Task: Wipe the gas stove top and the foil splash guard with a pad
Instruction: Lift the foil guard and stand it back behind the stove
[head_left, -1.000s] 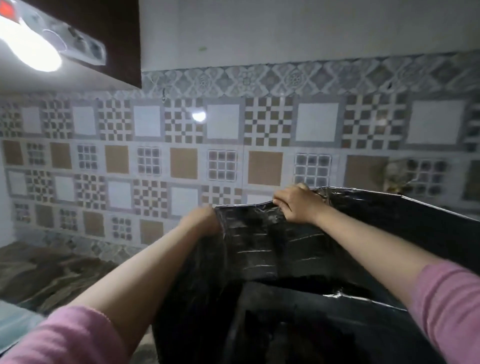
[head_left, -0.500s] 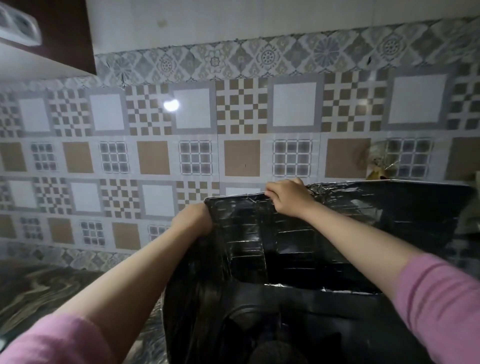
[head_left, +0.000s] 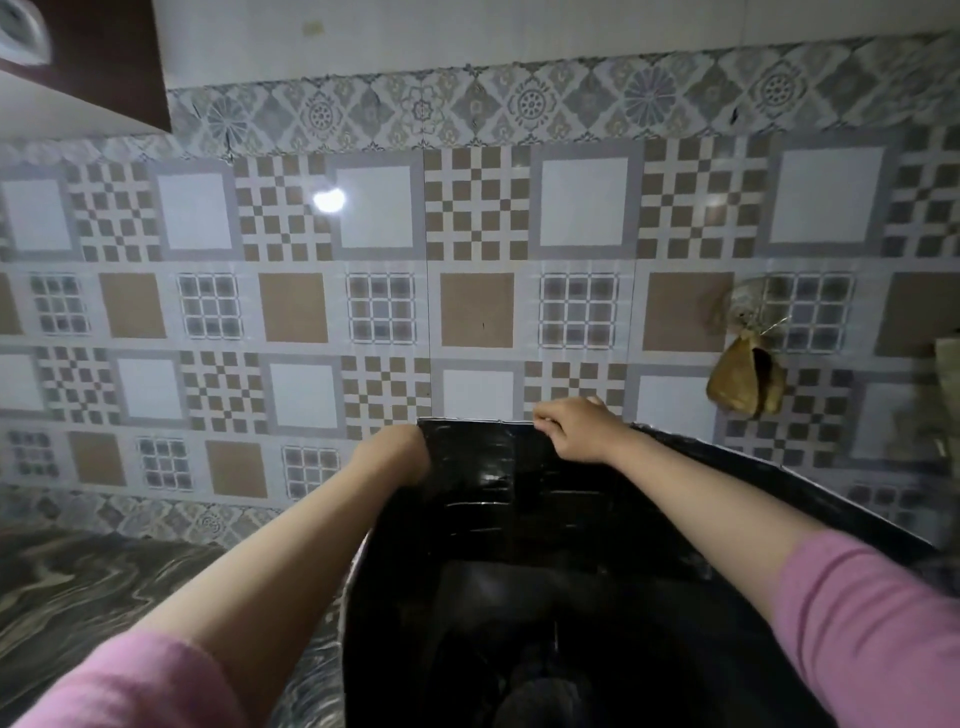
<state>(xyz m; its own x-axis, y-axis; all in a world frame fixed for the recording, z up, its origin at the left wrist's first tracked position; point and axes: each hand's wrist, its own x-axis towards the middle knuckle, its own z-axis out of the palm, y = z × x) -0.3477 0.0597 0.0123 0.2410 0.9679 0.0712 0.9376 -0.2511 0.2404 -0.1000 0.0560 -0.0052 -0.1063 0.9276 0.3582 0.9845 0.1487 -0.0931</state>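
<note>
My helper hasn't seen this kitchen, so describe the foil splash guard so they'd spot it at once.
Start at the patterned tile wall. Below it, on the marbled counter, stands the foil splash guard, with both hands at its top edge. It is the only dark, crinkled, shiny sheet there.

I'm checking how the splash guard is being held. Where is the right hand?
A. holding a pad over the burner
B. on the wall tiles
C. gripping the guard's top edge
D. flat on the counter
C: the right hand curls over the top edge of the dark splash guard.
</note>
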